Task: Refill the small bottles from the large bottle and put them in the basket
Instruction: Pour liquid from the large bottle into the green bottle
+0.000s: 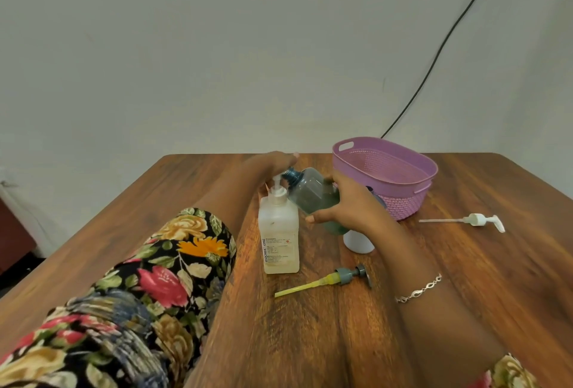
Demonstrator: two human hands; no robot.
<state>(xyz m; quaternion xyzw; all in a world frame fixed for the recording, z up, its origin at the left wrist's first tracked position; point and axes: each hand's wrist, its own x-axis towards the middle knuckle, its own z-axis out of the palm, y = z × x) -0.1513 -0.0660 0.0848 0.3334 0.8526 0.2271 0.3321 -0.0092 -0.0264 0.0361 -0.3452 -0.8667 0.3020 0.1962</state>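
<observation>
left hand [273, 161] flat atop large bottle [280, 232] pump [277, 182]; right hand [350, 205] grips tilted small bottle [310, 192].

At eight o'clock on my feed I see a black fabric sleeve [139, 294] printed with pink, orange and cream flowers and green leaves. A scrap of the same print [511, 370] shows at five o'clock. A thin silver link bracelet [418, 290] circles the wrist of the right hand [347, 204].

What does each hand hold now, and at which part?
The right hand grips the small bottle around its lower body. The left hand grips nothing; it rests on the pump of the large bottle.
</observation>
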